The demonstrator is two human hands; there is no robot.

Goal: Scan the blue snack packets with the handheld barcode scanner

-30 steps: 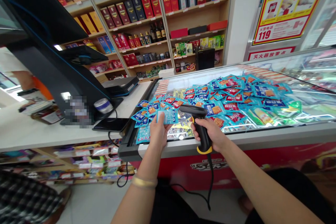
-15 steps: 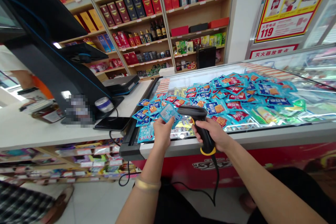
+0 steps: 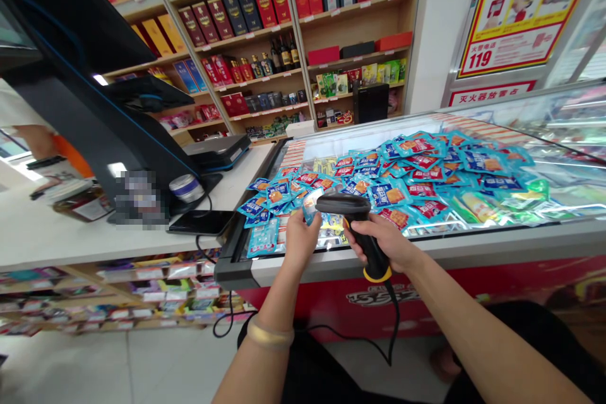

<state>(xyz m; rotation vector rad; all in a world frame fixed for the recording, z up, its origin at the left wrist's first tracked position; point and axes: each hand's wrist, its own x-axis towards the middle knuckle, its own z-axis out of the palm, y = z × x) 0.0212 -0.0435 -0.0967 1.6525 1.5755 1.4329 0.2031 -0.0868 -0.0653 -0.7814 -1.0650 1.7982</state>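
Observation:
My right hand (image 3: 386, 241) is wrapped round the grip of a black barcode scanner (image 3: 369, 246) with yellow trim, its head pointing left. A small blue snack packet (image 3: 312, 203) is pinched in my left hand (image 3: 303, 237), right in front of the scanner's head, with its pale side partly lit. Beyond both hands, a heap of blue snack packets (image 3: 421, 167) with red and dark blue labels covers the glass top of a freezer (image 3: 483, 237). A smaller cluster of the same packets (image 3: 277, 192) lies to the left of my left hand.
On the white counter (image 3: 42, 240) at left stand a black checkout terminal (image 3: 137, 132), a phone (image 3: 203, 222) and a round tub (image 3: 187, 189). The scanner's cable (image 3: 395, 322) hangs down before the freezer. Shelves of boxes (image 3: 246, 12) fill the back; another person's arm (image 3: 38, 139) shows at far left.
My left hand has moved slightly right, bringing the packet up close to the scanner's head and tilting it. The scanner has barely shifted. A person's leg at lower left has gone from view.

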